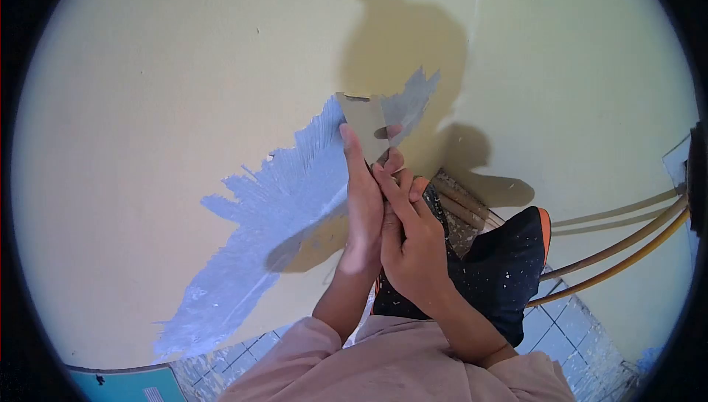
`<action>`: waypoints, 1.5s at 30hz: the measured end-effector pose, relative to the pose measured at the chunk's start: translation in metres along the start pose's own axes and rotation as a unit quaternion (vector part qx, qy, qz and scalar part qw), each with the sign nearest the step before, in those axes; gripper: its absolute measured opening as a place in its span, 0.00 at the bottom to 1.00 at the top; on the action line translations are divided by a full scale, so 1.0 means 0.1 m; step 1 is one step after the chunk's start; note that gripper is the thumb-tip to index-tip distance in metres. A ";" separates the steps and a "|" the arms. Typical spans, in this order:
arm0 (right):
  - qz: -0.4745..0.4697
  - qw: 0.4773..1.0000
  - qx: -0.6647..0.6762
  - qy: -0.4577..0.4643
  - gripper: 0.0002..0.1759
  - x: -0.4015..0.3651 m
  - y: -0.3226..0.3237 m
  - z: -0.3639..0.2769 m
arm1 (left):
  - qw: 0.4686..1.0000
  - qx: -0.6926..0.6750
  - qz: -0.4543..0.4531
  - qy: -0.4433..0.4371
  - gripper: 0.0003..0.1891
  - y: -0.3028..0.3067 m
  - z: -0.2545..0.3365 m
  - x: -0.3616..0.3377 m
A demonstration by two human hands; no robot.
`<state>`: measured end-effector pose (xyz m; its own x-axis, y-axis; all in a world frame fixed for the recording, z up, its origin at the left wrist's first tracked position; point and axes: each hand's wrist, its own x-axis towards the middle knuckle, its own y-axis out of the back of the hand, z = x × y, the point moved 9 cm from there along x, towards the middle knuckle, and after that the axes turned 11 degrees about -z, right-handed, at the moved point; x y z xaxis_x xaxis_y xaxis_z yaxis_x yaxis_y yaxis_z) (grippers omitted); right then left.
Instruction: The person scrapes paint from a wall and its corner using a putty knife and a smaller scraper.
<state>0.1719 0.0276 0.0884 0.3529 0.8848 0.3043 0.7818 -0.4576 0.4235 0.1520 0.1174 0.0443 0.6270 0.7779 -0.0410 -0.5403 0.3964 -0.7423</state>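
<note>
A wide-bladed scraper (363, 118) points up the cream wall, its blade edge at the top of a bare grey patch (276, 195). My left hand (363, 203) is closed round its lower part, with the thumb lying up along the blade's left side. Pressed in from the right, my right hand (414, 243) is closed over the handle and the fingers of the left. Most of the handle is hidden inside the two hands. Jagged edges of cream paint border the grey patch on both sides of the blade.
My bent legs (487, 276), in black with orange trim, are below right of the hands. Two orange-brown hoses (616, 258) curve along the right wall. A teal flat object (129, 383) is at lower left, beside flake-strewn floor tiles (579, 321).
</note>
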 end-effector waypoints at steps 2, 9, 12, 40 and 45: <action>-0.002 0.999 0.037 -0.014 0.25 -0.10 0.03 0.03 | 0.999 -0.031 -0.019 0.017 0.34 -0.04 -0.09 -0.10; 0.015 1.000 0.005 -0.019 0.23 0.04 0.10 0.08 | 0.999 -0.001 0.009 0.038 0.32 -0.10 -0.14 0.09; 0.007 0.999 0.011 -0.031 0.23 -0.02 0.13 0.13 | 1.000 -0.002 0.002 0.008 0.32 -0.09 -0.14 -0.13; 0.019 0.997 -0.044 0.055 0.23 0.02 0.15 0.18 | 0.999 0.029 -0.019 -0.006 0.30 -0.02 -0.22 0.08; 0.014 1.000 0.007 -0.009 0.22 0.02 0.19 0.38 | 0.997 0.052 0.007 0.063 0.32 0.02 -0.42 0.15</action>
<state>0.2070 0.0245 0.0649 0.3838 0.8733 0.3001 0.7789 -0.4808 0.4026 0.1841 0.1097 0.0134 0.6807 0.7192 -0.1390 -0.6004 0.4392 -0.6683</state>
